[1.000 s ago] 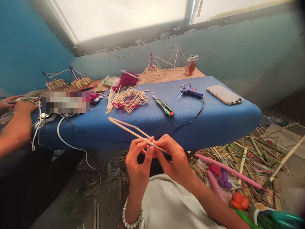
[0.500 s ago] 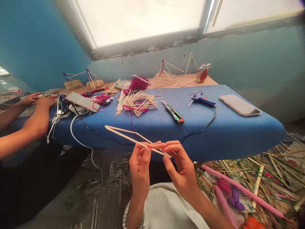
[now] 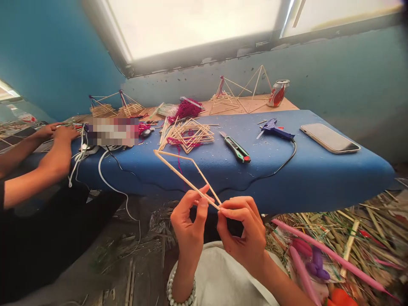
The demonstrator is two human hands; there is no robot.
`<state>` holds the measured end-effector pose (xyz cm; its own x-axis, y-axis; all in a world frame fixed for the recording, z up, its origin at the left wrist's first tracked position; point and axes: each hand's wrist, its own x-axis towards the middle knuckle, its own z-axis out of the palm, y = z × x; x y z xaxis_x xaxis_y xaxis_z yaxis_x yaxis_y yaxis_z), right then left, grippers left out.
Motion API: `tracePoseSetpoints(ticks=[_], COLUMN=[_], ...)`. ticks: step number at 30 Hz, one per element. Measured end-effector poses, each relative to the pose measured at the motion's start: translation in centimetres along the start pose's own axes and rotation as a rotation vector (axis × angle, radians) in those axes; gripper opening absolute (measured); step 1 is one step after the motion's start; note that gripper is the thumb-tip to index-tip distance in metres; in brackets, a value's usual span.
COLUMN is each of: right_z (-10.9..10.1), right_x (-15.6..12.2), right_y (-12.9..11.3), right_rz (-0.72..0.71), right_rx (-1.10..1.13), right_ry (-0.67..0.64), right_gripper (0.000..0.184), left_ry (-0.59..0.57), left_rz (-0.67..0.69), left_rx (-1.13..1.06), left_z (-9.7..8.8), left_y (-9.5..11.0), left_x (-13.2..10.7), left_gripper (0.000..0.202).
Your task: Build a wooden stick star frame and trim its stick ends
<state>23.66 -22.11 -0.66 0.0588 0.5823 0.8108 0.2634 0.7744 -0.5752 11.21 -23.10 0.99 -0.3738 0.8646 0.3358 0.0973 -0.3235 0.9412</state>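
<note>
Between my hands is a thin wooden stick frame (image 3: 178,174), a narrow four-sided shape whose far corner points up and left. My left hand (image 3: 189,221) pinches one long stick between thumb and forefinger. At the near corner, my right hand (image 3: 242,227) closes thumb and fingertips on the joined stick ends. Beyond the frame, a pile of similar stick squares (image 3: 191,134) lies on the blue bench (image 3: 153,170) with magenta yarn (image 3: 188,108) behind it. A utility knife (image 3: 235,147) and a blue glue gun (image 3: 276,129) rest to the right of the pile.
A phone (image 3: 330,138) lies at the bench's right, a drink can (image 3: 278,93) at the back. Stick pyramids (image 3: 223,95) stand along the wall. Another person's arms (image 3: 47,157) work at left, near white cables (image 3: 102,170). Balloons (image 3: 318,265) and straw litter the floor at right.
The stick frame has tilted so its outline looks wider, with its far corner moved right. My right fingers, looser before, now pinch the near corner. The view has shifted slightly.
</note>
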Motion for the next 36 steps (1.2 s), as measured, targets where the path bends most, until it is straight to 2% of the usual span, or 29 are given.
tracePoseSetpoints(ticks=[5,11,17,28,36], right_z=[0.4,-0.4,-0.7,-0.9,-0.7], right_x=[0.8,2.0,2.3,2.5,2.3], right_y=[-0.5,-0.9,-1.0,-1.0,-0.9], right_rz=[0.156,0.298,0.101,-0.039,-0.052], right_rx=[0.050,0.255,0.047,-0.084,-0.083], right_ry=[-0.065,-0.272,-0.194,-0.141,-0.141], right_gripper=[0.023,0.014,0.017,0.020,0.023], left_ry=[-0.132,-0.154,-0.092,0.017,0.039], left_rz=[0.097,0.207,0.266,0.420,0.420], left_rx=[0.043,0.090,0.122,0.267,0.291], left_z=[0.4,0.4,0.2,0.8,1.0], left_y=[0.1,0.7,1.0,1.1,1.3], left_x=[0.1,0.4,0.4,0.4,0.6], left_gripper=[0.016,0.023,0.018,0.023,0.020])
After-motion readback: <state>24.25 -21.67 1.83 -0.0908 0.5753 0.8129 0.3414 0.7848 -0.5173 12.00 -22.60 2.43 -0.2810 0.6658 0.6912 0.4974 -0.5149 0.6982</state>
